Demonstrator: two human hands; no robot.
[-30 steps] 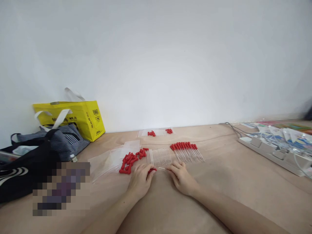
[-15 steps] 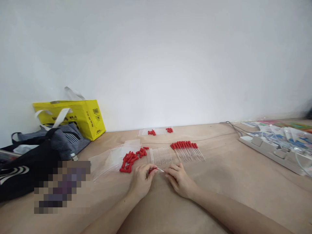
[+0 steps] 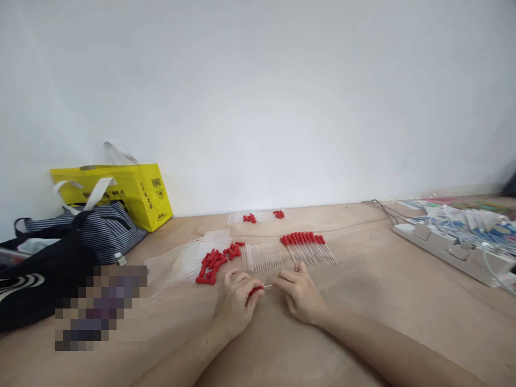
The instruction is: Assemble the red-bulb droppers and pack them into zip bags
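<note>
The left hand [image 3: 236, 298] pinches a small red rubber bulb [image 3: 255, 291], now seated on the clear thin glass tube [image 3: 266, 287] that the right hand [image 3: 300, 293] pinches. A second ago they were apart; the joined dropper sits above the tan bench [image 3: 363, 301], near its front edge.

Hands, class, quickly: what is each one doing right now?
Left hand: closed on a red bulb.
Right hand: fingers pinch the clear tube at its other end.

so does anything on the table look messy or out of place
Only the loose red caps: they lie scattered at odd angles left of the bare clear tubes, while the capped droppers sit in a tidy row. Nothing looks spilled or broken.
</note>
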